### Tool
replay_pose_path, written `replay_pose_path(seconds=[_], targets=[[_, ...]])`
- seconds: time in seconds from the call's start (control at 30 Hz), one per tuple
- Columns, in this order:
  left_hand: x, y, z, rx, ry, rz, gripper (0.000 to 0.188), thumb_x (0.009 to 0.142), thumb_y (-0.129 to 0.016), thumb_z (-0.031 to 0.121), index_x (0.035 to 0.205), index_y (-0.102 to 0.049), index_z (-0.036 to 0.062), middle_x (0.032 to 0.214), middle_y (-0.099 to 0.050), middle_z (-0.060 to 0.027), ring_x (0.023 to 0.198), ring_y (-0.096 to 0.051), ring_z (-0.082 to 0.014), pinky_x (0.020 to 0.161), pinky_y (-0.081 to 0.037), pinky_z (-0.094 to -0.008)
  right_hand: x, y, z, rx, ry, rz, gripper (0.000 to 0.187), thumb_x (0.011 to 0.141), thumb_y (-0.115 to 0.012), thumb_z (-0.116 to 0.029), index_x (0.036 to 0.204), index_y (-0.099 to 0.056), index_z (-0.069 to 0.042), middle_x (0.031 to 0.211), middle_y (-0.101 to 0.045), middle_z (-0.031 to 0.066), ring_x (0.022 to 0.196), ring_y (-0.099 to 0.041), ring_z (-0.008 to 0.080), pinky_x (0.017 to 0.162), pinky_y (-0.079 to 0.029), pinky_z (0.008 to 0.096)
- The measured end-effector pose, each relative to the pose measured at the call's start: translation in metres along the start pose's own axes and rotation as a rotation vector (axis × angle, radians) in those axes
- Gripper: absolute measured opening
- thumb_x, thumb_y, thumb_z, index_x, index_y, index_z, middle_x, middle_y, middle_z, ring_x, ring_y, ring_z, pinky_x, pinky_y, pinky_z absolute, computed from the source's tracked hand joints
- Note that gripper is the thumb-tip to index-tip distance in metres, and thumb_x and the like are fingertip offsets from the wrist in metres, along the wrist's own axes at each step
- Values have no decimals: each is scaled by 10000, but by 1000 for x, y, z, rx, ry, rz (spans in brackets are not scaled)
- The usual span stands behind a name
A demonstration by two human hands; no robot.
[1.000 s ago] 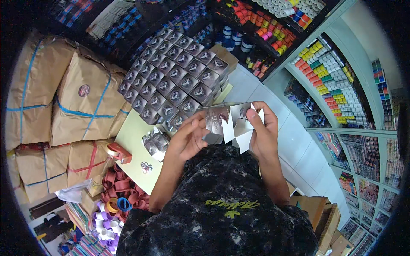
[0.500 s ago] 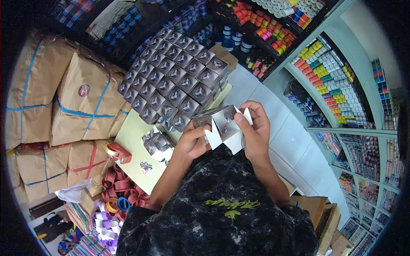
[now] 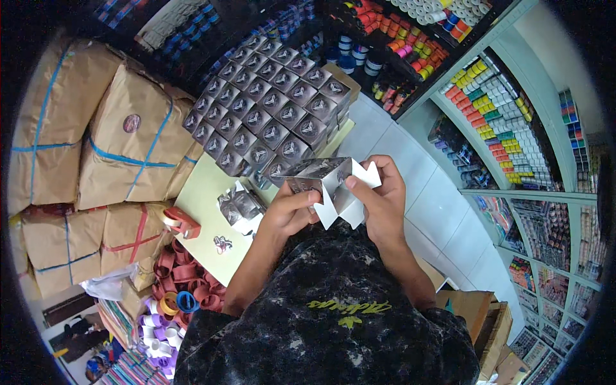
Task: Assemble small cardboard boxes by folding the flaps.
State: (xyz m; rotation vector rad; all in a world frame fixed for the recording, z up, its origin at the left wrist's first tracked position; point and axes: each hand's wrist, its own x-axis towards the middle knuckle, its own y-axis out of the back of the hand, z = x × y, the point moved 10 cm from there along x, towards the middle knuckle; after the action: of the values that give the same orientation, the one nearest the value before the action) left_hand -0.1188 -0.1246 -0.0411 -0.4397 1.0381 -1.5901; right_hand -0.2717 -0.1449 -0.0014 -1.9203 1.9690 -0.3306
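Observation:
Between my two hands is a small printed cardboard box (image 3: 324,176), grey-black outside and white inside, with its white end flaps spread toward me. My left hand (image 3: 292,208) grips its left side, thumb on the printed face. On the right side, my right hand (image 3: 382,192) pinches the box near a white flap, thumb pressed on the panel. Just beyond stands a large stack of closed boxes (image 3: 269,102) with the same dark print. Left of my left forearm, several flattened or part-folded boxes (image 3: 240,208) lie on the pale yellow table (image 3: 208,247).
A red tape dispenser (image 3: 181,222) and a small sticker pile (image 3: 222,244) are on the table. Brown paper parcels (image 3: 125,138) are stacked at left. Red and purple tape cores (image 3: 186,276) fill the lower left. Shelves of thread spools (image 3: 494,122) stand at right.
The box in my hands has turned slightly, showing more of its printed side, and its flaps have shifted. Both hands keep hold of it. The view has moved a little.

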Motion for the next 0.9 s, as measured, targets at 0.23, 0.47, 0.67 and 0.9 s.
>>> replay_pose_path(seconds=[0.23, 0.47, 0.67, 0.9], targets=[[-13, 28, -5, -147, 81, -72, 450, 903, -714, 91, 1321, -560, 24, 1104, -703, -107, 925, -711, -221, 723, -593, -370, -15, -21, -25, -383, 359, -26, 242, 880, -767, -39, 1087, -656, 21, 1038, -657, 77, 918, -594, 126, 802, -492, 281], [-26, 42, 13, -179, -25, -60, 491, 918, -697, 90, 1375, -534, 19, 1210, -688, -140, 1050, -700, -266, 922, -577, -444, -32, -44, -38, -595, 454, -88, 344, 865, -754, -32, 1207, -725, -10, 1100, -675, 138, 985, -663, 221, 886, -513, 319], [-38, 36, 11, -343, 38, -202, 490, 920, -688, 75, 1376, -528, -4, 1221, -684, -163, 1066, -694, -282, 1009, -538, -486, -46, -64, -47, -762, 610, -224, 389, 796, -776, -10, 1183, -754, -48, 1069, -674, 106, 960, -656, 242, 850, -527, 342], [-50, 46, 8, -325, 46, -159, 481, 918, -688, 81, 1364, -536, -13, 1201, -688, -164, 1066, -695, -282, 1032, -523, -508, -43, -54, -30, -646, 493, -230, 383, 760, -810, -39, 1141, -773, -62, 1071, -695, 123, 969, -652, 245, 852, -525, 341]])
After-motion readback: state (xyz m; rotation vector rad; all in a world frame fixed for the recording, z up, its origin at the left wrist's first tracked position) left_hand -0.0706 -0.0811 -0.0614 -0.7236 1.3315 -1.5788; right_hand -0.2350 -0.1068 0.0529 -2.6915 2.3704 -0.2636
